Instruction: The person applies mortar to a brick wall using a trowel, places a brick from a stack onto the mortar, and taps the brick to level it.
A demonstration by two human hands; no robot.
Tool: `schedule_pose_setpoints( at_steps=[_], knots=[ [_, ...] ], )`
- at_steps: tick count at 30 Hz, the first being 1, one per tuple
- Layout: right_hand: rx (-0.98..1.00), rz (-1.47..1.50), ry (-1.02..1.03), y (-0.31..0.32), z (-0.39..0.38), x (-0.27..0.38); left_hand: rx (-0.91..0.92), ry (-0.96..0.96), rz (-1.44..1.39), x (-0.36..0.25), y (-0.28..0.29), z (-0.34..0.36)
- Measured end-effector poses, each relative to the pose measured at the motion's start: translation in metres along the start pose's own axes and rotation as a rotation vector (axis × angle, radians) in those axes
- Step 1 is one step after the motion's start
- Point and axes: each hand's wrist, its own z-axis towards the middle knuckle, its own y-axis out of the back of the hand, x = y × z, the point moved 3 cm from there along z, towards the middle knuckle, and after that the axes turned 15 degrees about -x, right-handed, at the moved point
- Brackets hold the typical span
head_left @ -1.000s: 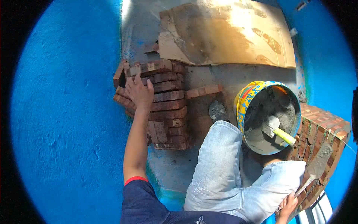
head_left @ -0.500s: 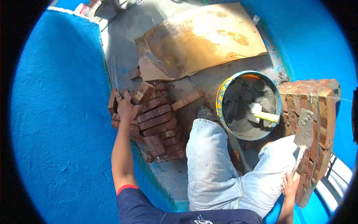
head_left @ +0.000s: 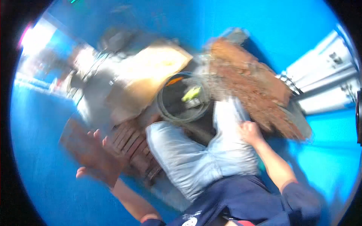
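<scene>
A reddish-brown brick (head_left: 88, 148) is raised toward me at the left, blurred by motion. My left hand (head_left: 105, 142) grips it from behind, with fingertips and thumb showing at its edges. Over my right thigh my right hand (head_left: 249, 132) is closed in a fist round the trowel, whose blade is lost in the blur. Beyond my knees stands a round bucket (head_left: 160, 102) with grey mortar inside. A tool with a yellow-green handle (head_left: 191, 94) lies on the mortar. Stacked bricks (head_left: 130, 141) sit beside my left knee, partly behind the held brick.
A brick structure (head_left: 249, 79) rises at the right of the bucket, close to my right hand. Cardboard (head_left: 166, 56) covers floor beyond the bucket. Blue walls (head_left: 162, 19) enclose the space. White rail-like lengths (head_left: 320, 56) lean at the far right.
My left hand has lifted a brick off the stack and brought it up and nearer. The view has swung round to the right. My right fist has stayed closed.
</scene>
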Motion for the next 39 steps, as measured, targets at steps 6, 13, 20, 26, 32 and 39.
schedule_pose_setpoints(
  at_steps=[6, 13, 20, 26, 32, 39],
  knots=[
    [-0.013, 0.499, -0.043, 0.041, -0.051, 0.022, 0.672, 0.407, -0.390, 0.097, -0.002, -0.033],
    [-0.079, 1.188, -0.426, 0.160, -0.170, -0.015, 0.255, 1.153, -0.507, 0.217, -0.031, -0.111],
    [-0.408, 1.479, -0.527, 0.210, -0.184, -0.035, 0.359, 1.273, -0.526, 0.228, -0.090, -0.155],
    [-0.357, 1.615, -0.653, 0.204, -0.133, -0.039, 0.453, 1.190, -0.516, 0.228, -0.093, -0.143],
    [-0.287, 1.573, -0.647, 0.169, -0.095, -0.010, 0.339, 1.187, -0.493, 0.217, -0.069, -0.135],
    [-0.252, 1.431, -0.609, 0.155, -0.082, 0.011, 0.464, 1.137, -0.424, 0.206, -0.062, -0.132]
  ],
)
